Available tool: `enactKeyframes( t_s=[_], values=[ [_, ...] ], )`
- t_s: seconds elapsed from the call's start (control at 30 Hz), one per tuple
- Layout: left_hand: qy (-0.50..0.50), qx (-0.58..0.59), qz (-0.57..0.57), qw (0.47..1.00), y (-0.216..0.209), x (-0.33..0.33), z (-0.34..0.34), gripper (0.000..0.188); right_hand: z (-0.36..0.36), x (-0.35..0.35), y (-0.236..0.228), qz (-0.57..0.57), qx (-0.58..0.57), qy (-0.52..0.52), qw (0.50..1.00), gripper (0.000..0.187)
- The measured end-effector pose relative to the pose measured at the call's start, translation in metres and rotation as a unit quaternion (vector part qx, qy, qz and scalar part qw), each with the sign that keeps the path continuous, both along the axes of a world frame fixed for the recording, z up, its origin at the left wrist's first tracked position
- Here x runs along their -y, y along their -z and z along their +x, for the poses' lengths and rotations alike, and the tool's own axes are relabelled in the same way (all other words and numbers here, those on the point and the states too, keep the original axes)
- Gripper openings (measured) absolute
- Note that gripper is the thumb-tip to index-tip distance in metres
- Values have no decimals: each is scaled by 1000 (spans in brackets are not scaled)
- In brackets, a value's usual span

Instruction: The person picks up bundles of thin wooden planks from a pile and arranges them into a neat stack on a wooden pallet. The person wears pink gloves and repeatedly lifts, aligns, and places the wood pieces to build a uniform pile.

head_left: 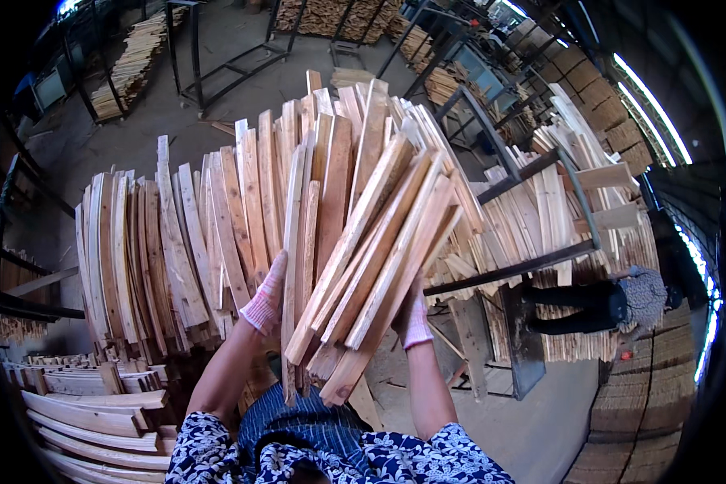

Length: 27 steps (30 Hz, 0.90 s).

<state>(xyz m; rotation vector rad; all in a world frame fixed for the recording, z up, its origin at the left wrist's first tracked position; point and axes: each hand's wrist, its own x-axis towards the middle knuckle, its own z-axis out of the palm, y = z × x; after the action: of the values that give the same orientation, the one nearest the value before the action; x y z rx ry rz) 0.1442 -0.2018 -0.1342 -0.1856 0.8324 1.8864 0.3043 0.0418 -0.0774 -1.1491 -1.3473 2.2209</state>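
Observation:
A loose bundle of pale wooden strips [379, 250] is gripped between my two hands, in front of my body, its upper ends leaning right. My left hand [266, 300], in a white and pink knit glove, presses the bundle's left side, thumb upward. On the opposite side my right hand [414, 316], gloved alike, holds the lower right edge; its fingers are mostly hidden behind the wood. Just beyond the bundle runs a long row of wooden strips [177, 242] standing close together on edge.
More strips [97, 419] lie stacked at lower left. Dark metal frames [218, 81] stand on the grey floor [557, 419] and at right [532, 258]. A person [613, 300] stands at far right beside stacked wood [637, 403]. Further wood piles [339, 16] line the back.

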Motion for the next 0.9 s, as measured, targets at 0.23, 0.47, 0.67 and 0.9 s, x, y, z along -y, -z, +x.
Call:
enactKeyframes(
  t_s=[0.23, 0.47, 0.67, 0.9],
  values=[
    [26, -3, -38, 999, -33, 27, 44, 104, 31, 35, -20, -38, -35, -44, 998, 91],
    [-41, 116, 57, 991, -20, 32, 47, 98, 60, 43, 23, -96, -42, -70, 992, 102],
    [-34, 90, 35, 995, 21, 28, 48, 102, 58, 28, 49, -50, -79, -59, 994, 101],
    [-23, 27, -36, 999, 74, 32, 53, 100, 68, 41, 30, -5, -47, -78, 996, 102]
  ],
)
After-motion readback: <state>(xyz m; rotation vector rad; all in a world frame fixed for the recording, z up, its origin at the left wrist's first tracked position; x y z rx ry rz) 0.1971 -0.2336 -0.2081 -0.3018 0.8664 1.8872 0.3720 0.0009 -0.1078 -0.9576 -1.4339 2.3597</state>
